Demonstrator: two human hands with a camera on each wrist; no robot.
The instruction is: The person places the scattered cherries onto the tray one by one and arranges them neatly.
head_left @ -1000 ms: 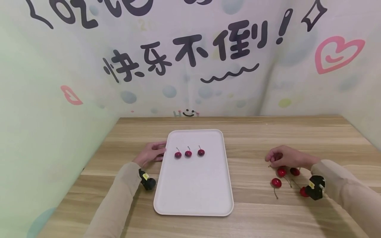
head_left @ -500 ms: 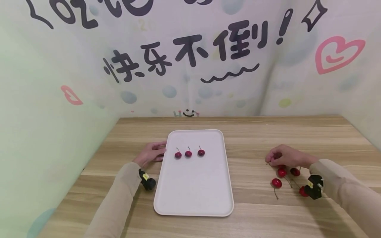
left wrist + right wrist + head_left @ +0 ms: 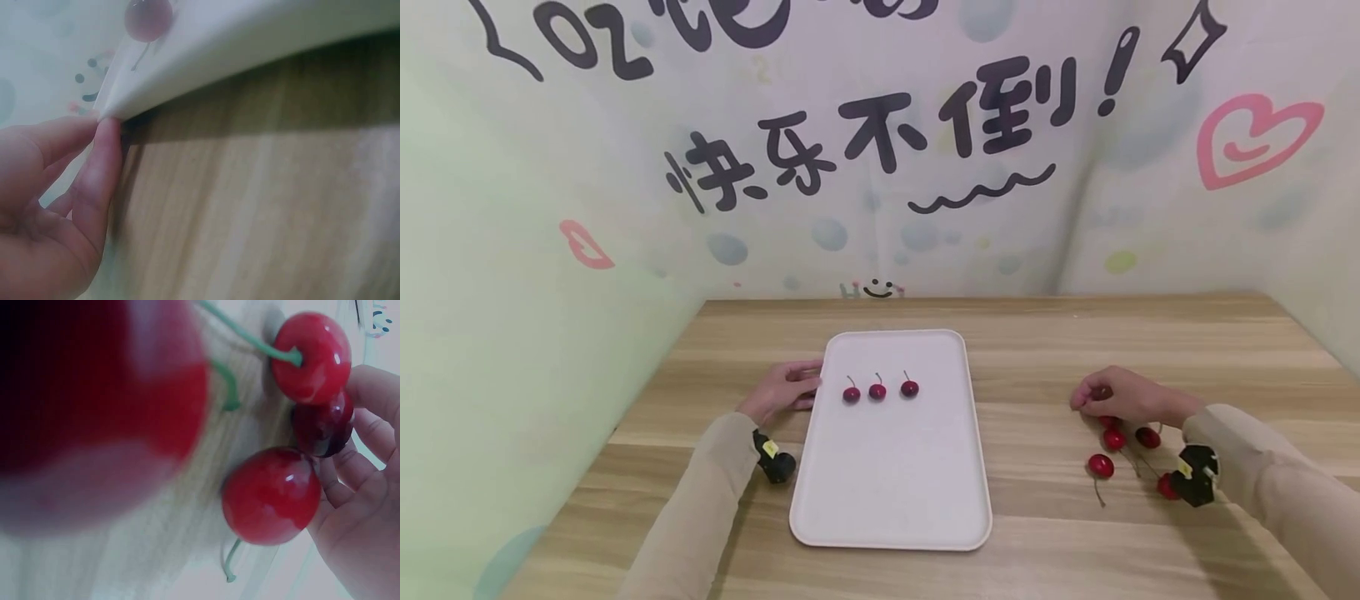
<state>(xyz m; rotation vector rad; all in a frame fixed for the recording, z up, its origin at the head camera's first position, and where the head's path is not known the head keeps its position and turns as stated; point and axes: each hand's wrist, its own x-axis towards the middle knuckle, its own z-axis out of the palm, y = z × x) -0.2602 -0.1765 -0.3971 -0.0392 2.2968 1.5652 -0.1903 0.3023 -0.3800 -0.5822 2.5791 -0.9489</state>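
Note:
A white rectangular tray (image 3: 891, 467) lies on the table, with three dark red cherries (image 3: 877, 391) in a row on its far half, stems pointing away. At the tray's left edge, my left hand (image 3: 781, 392) pinches the rim between thumb and fingers; the left wrist view shows the fingertips meeting there. To the right of the tray, my right hand (image 3: 1123, 396) is lowered over loose cherries with fingers curled toward the thumb. Its fingertips pinch at the stem side of a dark cherry (image 3: 323, 423), mostly hidden under the hand in the head view.
Several red cherries with stems lie near my right hand, including a nearer one (image 3: 1101, 466) and one (image 3: 1168, 486) partly behind the wrist camera (image 3: 1197, 475). A printed cloth (image 3: 880, 242) hangs behind the wooden table (image 3: 1037, 567).
The head view has tilted slightly. My right fingers have closed in slightly, and the stem that showed by the fingertips is now out of sight. My left hand stays on the tray's edge.

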